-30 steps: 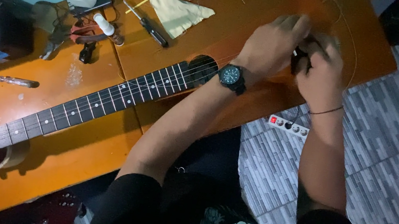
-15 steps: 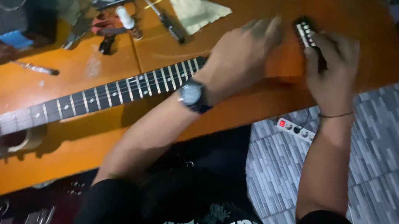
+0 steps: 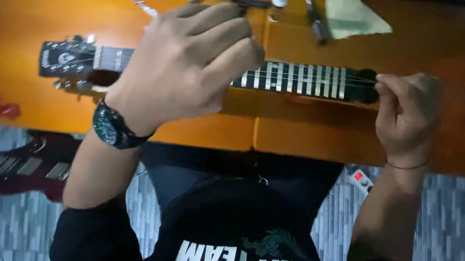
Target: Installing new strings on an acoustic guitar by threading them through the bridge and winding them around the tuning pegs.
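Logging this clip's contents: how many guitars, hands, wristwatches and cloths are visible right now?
Guitars: 2, an orange-brown acoustic guitar on the table and a dark red electric guitar on the floor.
Hands: 2, left hand and right hand.
Black wristwatches: 1.
Pale yellow cloths: 1.
Total: 6.
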